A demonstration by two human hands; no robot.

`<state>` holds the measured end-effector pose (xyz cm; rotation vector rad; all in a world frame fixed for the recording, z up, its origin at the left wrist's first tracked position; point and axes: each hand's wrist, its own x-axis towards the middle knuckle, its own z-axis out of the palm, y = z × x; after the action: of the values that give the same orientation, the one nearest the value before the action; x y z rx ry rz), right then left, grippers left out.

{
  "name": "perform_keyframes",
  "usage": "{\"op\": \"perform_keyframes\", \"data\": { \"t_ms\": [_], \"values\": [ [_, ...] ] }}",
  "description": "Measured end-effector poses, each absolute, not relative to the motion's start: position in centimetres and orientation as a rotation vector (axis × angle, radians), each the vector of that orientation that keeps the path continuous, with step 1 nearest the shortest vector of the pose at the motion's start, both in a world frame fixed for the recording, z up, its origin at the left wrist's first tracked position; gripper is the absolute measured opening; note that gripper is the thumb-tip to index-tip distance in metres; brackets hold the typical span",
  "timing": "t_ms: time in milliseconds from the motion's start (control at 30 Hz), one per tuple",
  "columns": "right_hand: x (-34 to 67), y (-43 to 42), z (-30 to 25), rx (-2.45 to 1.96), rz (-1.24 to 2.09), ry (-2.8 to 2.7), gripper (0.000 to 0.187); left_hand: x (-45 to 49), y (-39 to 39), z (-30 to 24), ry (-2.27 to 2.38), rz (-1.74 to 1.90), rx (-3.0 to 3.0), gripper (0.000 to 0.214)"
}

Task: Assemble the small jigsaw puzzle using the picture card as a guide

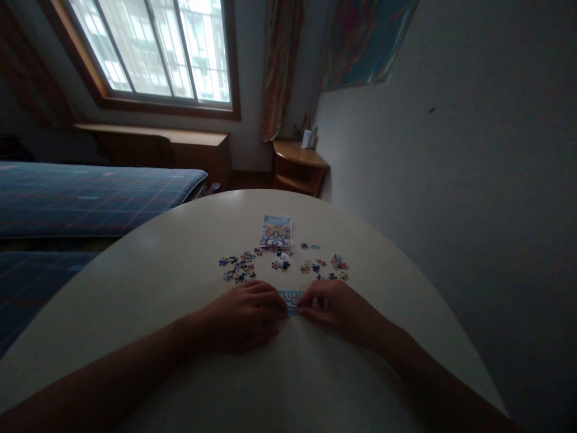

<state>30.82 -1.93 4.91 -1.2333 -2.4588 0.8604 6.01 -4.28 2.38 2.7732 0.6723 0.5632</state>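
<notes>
A partly joined strip of blue jigsaw puzzle (291, 297) lies on the white table between my two hands. My left hand (250, 313) rests at the strip's left side, its fingers stretched out low over the edge. On the opposite side, the thumb and forefinger of my right hand (331, 307) are pinched together at the strip's right edge, on what looks like a puzzle piece mostly hidden by the fingertips. Loose puzzle pieces (241, 269) are scattered beyond my left hand. More loose pieces (311, 266) lie beyond my right hand.
A printed picture sheet (276, 230) lies behind the pieces on the round table (202, 240). A wall (451, 168) runs close along the right. To the left stands a bed with a plaid mattress (90, 195). A wooden corner cabinet (300, 157) stands past the table's far edge.
</notes>
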Motion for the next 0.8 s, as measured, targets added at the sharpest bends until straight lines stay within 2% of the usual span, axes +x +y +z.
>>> {"op": "perform_keyframes", "data": {
  "t_ms": [200,533,800],
  "values": [
    [31.2,-1.6,5.0,-1.16,0.801,-2.485,0.012,5.9,-4.3,2.4,0.658,0.585,2.779,0.025],
    [32.0,-1.3,5.2,-1.162,0.785,-2.504,0.009,6.0,-4.4,2.3,0.665,0.609,2.796,0.025],
    [31.5,-1.5,4.7,-1.165,0.753,-2.554,0.009,6.0,-4.3,2.5,0.544,0.506,2.826,0.041]
  ]
}}
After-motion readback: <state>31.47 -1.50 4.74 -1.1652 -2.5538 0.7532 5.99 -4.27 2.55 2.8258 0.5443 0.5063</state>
